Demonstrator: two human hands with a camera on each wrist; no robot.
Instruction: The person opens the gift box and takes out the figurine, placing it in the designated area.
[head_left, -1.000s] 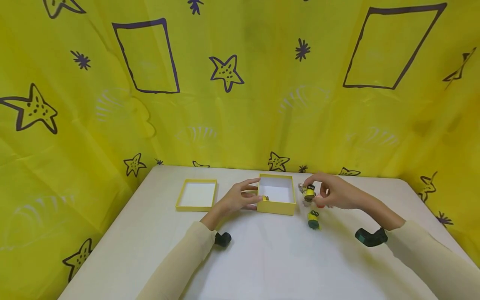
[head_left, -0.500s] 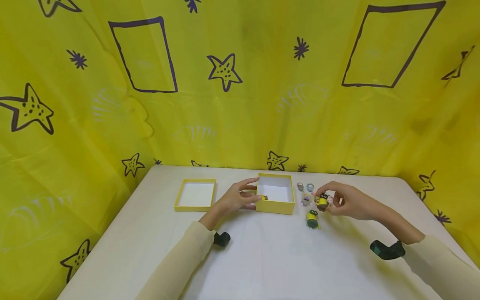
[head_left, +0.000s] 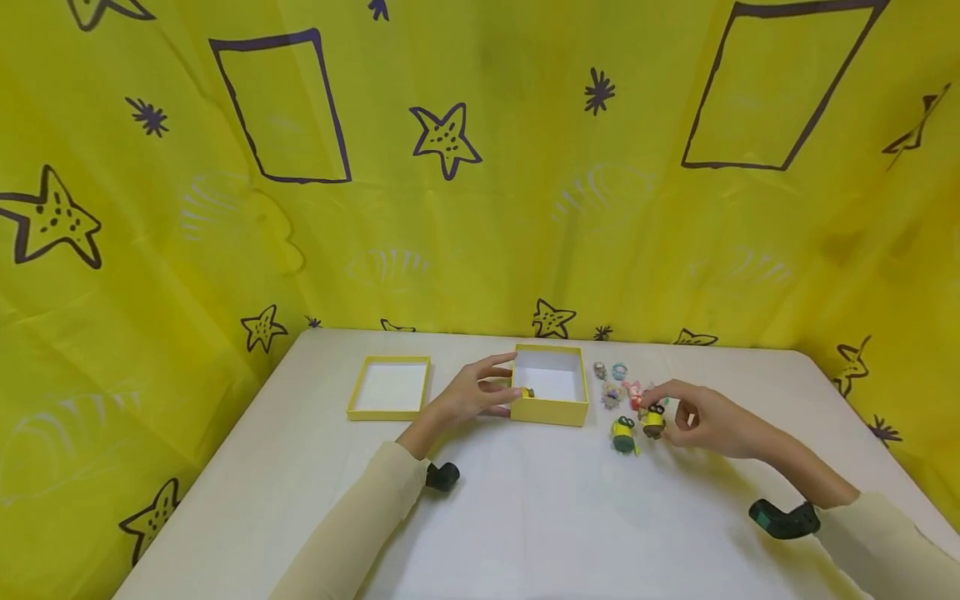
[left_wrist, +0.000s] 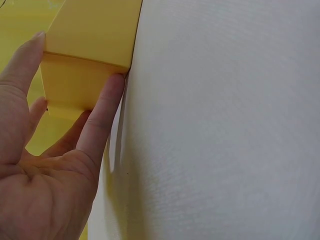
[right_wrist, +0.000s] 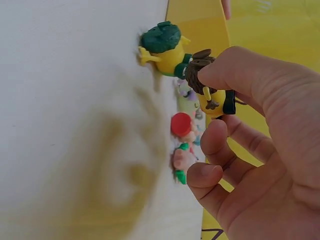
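The left hand [head_left: 474,392] rests at the left side of a lidless yellow box [head_left: 551,412], its spread fingers touching the wall [left_wrist: 75,82]. A small yellow thing [head_left: 528,392] shows by the thumb at the box's front left corner. Thumb and fingers of the right hand [head_left: 716,418] pinch a Minion figurine [head_left: 654,421] with a brown lower part and black goggles. Next to it a second Minion figurine [head_left: 623,435], yellow and green, is on the table. In the right wrist view the held figurine [right_wrist: 212,102] appears near the green one [right_wrist: 167,50].
Several small figurines [head_left: 611,395] stand right of the box, a red and pink one [head_left: 635,394] among them. The yellow-rimmed box lid [head_left: 388,415] lies at the left on the white table [head_left: 525,517]. A yellow patterned curtain [head_left: 480,225] hangs behind.
The right hand, with the Minion figurine pinched in it, has moved right and nearer, from beside the box to right of the green one. The left hand stays at the box.
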